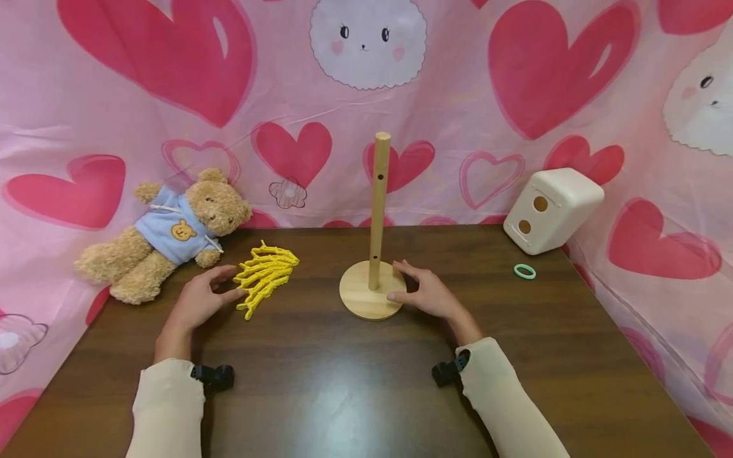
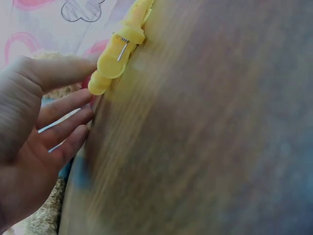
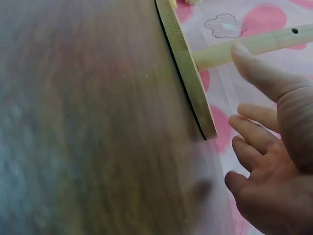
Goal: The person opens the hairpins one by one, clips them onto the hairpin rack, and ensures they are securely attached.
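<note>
From my remote seat I see plain, slightly wrinkled cream sleeves (image 1: 166,413) ending just behind the left hand (image 1: 197,305) and right hand (image 1: 431,294), each cuff (image 1: 167,370) carrying a small black camera (image 1: 222,378) on its inner side.

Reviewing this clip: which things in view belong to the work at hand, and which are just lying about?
Likely part of the work, judging by hand positions:
- yellow clips, at the left hand
- wooden stand, at the right hand

Apparently just lying about, away from both hands' fingers:
- teddy bear
- white box
- green ring
</note>
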Tool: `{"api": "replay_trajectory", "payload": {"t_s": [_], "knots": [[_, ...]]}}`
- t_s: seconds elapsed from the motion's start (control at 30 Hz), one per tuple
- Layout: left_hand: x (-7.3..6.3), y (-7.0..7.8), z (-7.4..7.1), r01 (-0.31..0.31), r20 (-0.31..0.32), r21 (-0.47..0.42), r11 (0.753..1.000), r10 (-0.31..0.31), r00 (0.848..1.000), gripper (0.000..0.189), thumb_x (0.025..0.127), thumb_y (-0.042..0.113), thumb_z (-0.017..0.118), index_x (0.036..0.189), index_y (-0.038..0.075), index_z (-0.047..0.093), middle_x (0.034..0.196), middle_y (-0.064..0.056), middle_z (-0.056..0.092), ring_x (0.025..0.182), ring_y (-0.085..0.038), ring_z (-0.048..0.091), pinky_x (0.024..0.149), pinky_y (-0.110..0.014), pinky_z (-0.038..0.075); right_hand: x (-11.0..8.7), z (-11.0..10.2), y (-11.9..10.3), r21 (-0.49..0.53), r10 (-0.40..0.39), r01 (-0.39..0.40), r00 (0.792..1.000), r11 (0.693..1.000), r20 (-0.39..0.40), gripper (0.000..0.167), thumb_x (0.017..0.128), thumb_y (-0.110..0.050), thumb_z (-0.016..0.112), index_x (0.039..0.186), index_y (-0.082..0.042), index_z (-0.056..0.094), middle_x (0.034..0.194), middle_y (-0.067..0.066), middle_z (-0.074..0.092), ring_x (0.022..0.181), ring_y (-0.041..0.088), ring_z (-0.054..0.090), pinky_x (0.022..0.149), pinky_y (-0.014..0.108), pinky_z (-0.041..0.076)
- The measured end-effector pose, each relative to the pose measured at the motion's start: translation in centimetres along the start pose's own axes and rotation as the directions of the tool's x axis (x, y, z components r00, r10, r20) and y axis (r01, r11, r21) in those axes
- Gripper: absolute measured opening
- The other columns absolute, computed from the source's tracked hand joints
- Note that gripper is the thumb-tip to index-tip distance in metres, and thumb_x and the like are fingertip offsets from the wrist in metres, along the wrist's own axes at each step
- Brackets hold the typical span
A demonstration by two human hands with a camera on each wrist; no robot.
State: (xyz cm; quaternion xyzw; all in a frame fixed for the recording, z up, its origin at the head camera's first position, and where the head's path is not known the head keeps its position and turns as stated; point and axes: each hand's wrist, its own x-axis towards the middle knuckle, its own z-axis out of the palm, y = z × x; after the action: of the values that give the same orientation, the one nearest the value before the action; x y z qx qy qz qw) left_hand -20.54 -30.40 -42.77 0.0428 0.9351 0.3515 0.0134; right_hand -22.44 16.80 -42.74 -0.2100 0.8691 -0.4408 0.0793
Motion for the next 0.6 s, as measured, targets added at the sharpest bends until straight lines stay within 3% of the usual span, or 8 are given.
{"api": "replay_trajectory", "payload": {"t_s": [0.23, 0.43, 0.6], "knots": [[0.26, 0.14, -0.18, 0.037, 0.02, 0.108, 0.993, -0.039, 0.999, 0.067, 0.093, 0.038, 0.074, 0.14, -0.005, 0.054, 0.139, -0.035, 0.051, 0.125, -0.054, 0.047, 0.101, -0.067, 0.038, -0.2, 0.15, 0.47, -0.049, 0.018, -0.018, 1.0, 0.999, 0.016, 0.081, 0.087, -0.033, 0.082, 0.151, 0.0, 0.045, 0.158, 0.021, 0.035, 0.149, 0.034, 0.027, 0.12, 0.059, 0.014], [0.36, 0.1, -0.17, 0.041, 0.023, 0.12, 0.992, -0.044, 0.999, 0.063, 0.093, 0.033, 0.075, 0.138, -0.006, 0.056, 0.135, -0.035, 0.054, 0.123, -0.053, 0.049, 0.099, -0.066, 0.039, -0.41, 0.07, 0.8, -0.088, 0.023, -0.019, 0.998, 0.996, 0.05, 0.082, 0.087, -0.033, 0.082, 0.152, -0.001, 0.044, 0.156, 0.02, 0.04, 0.147, 0.037, 0.03, 0.12, 0.058, 0.015], [0.34, -0.03, -0.1, 0.028, 0.013, 0.112, 0.993, -0.03, 0.999, 0.06, 0.092, 0.032, 0.076, 0.135, -0.006, 0.058, 0.131, -0.033, 0.059, 0.119, -0.051, 0.053, 0.097, -0.064, 0.041, -0.51, 0.19, 0.87, -0.123, 0.004, 0.005, 0.997, 0.992, 0.078, 0.082, 0.088, -0.029, 0.081, 0.153, 0.0, 0.041, 0.157, 0.017, 0.04, 0.148, 0.032, 0.031, 0.122, 0.054, 0.01]]}}
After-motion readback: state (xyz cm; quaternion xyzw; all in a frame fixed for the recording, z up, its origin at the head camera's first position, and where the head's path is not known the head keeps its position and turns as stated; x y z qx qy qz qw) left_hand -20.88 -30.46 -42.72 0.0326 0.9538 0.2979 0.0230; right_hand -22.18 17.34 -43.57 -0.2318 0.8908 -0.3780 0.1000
